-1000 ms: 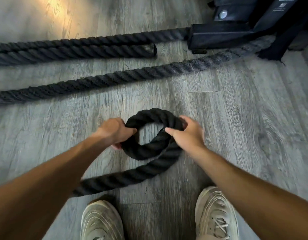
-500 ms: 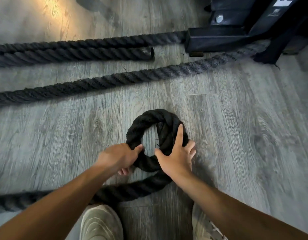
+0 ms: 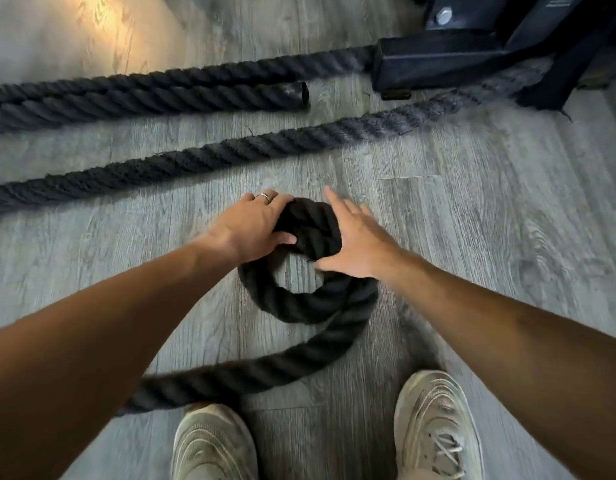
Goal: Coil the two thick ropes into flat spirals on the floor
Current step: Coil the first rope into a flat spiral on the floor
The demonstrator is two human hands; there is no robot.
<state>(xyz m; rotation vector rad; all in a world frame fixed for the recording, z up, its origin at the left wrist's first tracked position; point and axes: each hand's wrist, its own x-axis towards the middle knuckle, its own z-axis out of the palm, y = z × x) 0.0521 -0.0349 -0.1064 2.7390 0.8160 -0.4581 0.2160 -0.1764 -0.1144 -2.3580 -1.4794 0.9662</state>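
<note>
Far left: 2 lengths of thick twisted dark grey rope (image 3: 144,95) lying side by side on the grey wood-grain plank floor (image 3: 507,220), the nearer ending in a cut, capped end; a 3rd run of the same grey rope (image 3: 230,157) slanting across just nearer, toward the black metal machine base (image 3: 438,64) at far right.

Centre, near: thick black twisted rope (image 3: 299,303) bent into 1 small loop flat on the floor, its free length trailing near and left, past the left pale mesh trainer (image 3: 213,441) and out under the left forearm.

Left hand (image 3: 246,226) gripping the far-left part of the loop, fingers curled over the strand, thumb pressed against the inside (a ring on 1 finger). Right hand (image 3: 358,244) laid on the loop's right side, fingers straight and spread, thumb reaching inward onto the rope end: pressing, not gripping.

Right pale mesh trainer (image 3: 434,424) at near right.

Likely heavy and stiff for so tight a bend, rough enough not to slip; probably springs open if released. Best held at the inner end with 1 palm pinning the centre, the other feeding the trailing length round. Barely begun: 1 turn only, grey rope untouched.
</note>
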